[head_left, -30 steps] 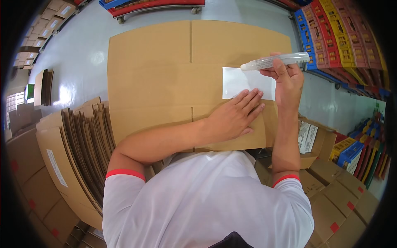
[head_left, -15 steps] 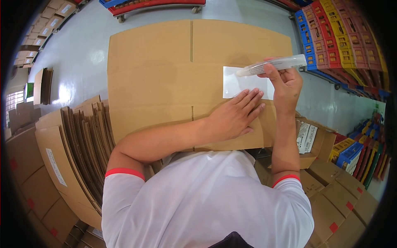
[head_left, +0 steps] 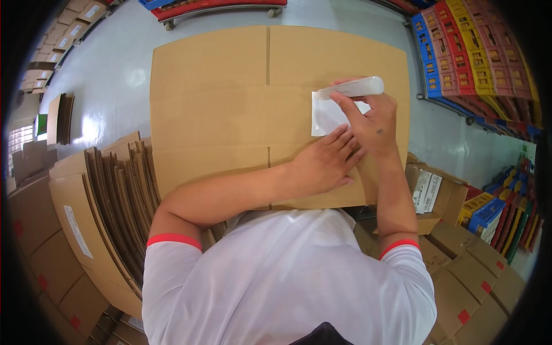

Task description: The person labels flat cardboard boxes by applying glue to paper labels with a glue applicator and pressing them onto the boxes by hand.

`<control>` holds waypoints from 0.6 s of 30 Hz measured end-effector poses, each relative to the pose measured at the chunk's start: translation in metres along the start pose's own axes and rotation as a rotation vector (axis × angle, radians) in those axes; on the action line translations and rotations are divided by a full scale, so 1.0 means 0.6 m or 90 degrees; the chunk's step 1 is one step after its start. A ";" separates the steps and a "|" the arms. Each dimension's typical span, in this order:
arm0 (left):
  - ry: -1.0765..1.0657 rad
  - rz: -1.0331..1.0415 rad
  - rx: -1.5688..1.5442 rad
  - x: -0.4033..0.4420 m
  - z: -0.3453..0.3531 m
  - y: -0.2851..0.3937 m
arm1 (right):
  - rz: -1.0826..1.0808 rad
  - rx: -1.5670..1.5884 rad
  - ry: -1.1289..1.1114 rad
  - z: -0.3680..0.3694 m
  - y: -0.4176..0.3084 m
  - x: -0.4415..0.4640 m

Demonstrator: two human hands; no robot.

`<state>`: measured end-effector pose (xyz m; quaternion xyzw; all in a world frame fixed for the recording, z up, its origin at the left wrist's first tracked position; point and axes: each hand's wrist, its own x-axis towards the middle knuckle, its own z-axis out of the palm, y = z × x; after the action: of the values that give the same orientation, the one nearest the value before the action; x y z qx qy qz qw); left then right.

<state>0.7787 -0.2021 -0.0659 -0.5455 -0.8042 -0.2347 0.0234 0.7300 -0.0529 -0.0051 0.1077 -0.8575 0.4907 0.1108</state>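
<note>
A flattened cardboard box lies in front of me, with a white paper label on its right half. My right hand grips a clear, pale glue tube between thumb and fingers. The tube slants over the label's upper edge, its tip low at the left, touching or just above the paper. Lying flat with fingers stretched out, my left hand rests on the cardboard, its fingertips at the label's lower edge. My right hand covers the label's right part.
Flattened cartons stand in a row at my left. Stacked coloured crates rise at the far right. An open carton with printed labels sits by my right arm, above closed boxes. A wheeled red trolley stands ahead.
My right hand has moved left and turned with the glue tube, whose tip shifted left and up to the label's upper edge. The left hand stays nearly still.
</note>
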 end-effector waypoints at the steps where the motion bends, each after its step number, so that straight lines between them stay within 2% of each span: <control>1: 0.002 0.001 -0.001 0.000 0.000 0.000 | -0.017 0.008 0.006 0.006 0.004 0.003; 9: -0.008 -0.001 -0.003 -0.004 -0.005 0.000 | -0.062 -0.032 -0.030 0.008 0.000 -0.002; 11: -0.020 -0.003 -0.002 -0.004 -0.005 0.000 | -0.025 -0.019 -0.071 0.002 -0.016 -0.022; 12: -0.083 -0.013 -0.030 -0.004 -0.002 -0.001 | -0.024 -0.020 -0.071 -0.003 -0.028 -0.030; 13: -0.147 -0.024 -0.058 -0.005 0.001 -0.002 | 0.054 -0.025 -0.119 -0.010 -0.042 -0.037; 14: -0.147 -0.024 -0.058 -0.005 0.003 -0.002 | 0.133 -0.030 -0.166 -0.013 -0.048 -0.040; 15: -0.100 -0.009 -0.026 -0.006 0.004 -0.002 | 0.133 -0.030 -0.166 -0.008 -0.037 -0.040; 17: -0.056 0.009 0.008 -0.006 0.004 -0.001 | -0.024 0.027 -0.057 0.009 -0.002 -0.035; 18: -0.054 0.001 0.002 -0.004 0.002 0.001 | -0.024 0.027 -0.055 0.009 0.005 -0.023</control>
<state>0.7805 -0.2033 -0.0675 -0.5558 -0.8042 -0.2103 -0.0094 0.7416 -0.0553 -0.0141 0.1472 -0.8487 0.5015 0.0808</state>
